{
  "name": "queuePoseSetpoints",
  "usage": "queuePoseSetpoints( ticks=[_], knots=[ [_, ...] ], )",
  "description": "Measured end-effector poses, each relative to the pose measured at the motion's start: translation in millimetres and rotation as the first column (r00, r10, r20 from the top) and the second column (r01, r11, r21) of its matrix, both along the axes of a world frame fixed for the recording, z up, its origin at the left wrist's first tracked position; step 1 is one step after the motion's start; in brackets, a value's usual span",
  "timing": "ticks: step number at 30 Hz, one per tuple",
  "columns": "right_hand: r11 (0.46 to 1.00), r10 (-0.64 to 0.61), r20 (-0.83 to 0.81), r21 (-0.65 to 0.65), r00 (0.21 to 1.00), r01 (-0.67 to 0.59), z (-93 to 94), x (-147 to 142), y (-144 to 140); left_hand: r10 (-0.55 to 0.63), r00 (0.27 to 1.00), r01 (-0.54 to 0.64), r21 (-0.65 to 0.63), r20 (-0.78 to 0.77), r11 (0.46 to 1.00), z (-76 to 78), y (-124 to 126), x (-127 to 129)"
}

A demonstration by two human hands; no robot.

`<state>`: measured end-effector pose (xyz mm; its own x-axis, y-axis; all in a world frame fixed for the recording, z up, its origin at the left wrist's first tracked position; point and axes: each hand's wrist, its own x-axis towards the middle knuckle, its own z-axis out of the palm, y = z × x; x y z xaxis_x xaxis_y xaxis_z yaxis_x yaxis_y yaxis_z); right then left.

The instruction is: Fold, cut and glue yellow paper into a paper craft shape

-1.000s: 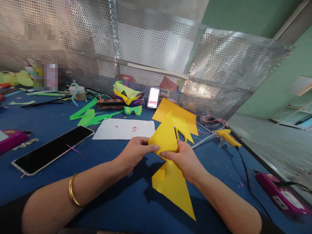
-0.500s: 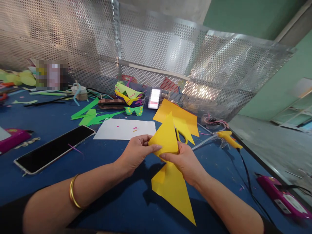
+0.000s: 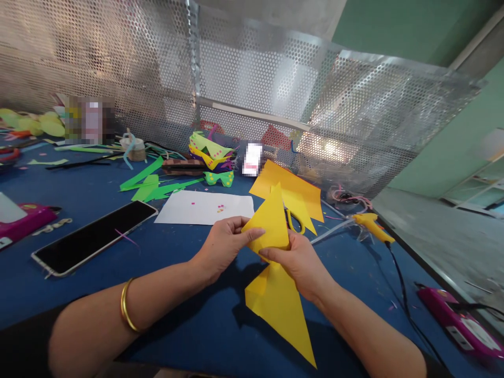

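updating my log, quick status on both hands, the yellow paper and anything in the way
Left hand and right hand both pinching yellow paper. Paper raised over blue tabletop. Scissors just beyond, partly hidden; nothing obviously blocking.

A blue table [image 3: 185,325] bears a phone [image 3: 92,239] and white paper [image 3: 202,211].

The counter [image 3: 189,325] was kinda dimly lit tbh; glare was scattered across the perforated sheet [image 3: 255,73], dark shadows were cast beside the yellow paper [image 3: 277,302], and the outer edges were pretty stretched.

Scissors [image 3: 297,222] partly hidden behind yellow paper [image 3: 273,223], purple box [image 3: 41,214] cut off left
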<state>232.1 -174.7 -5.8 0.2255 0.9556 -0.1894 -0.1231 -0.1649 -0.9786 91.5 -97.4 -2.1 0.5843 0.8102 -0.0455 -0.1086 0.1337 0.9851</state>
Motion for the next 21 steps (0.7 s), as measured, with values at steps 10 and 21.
queuePoseSetpoints(
  ticks=[10, 21],
  knots=[
    [0.998, 0.043, -0.033, 0.051, 0.999, -0.042, -2.3, -2.2, -0.9, -0.015, 0.988, 0.029, 0.084, -0.156, 0.996, -3.0, -0.6, -2.3],
    [0.998, 0.004, -0.056, 0.061, 0.998, 0.000, -2.0, -1.1, 0.1, -0.027, 0.992, 0.040, 0.110, -0.120, 0.993, -3.6, 2.0, -3.8]
  ],
)
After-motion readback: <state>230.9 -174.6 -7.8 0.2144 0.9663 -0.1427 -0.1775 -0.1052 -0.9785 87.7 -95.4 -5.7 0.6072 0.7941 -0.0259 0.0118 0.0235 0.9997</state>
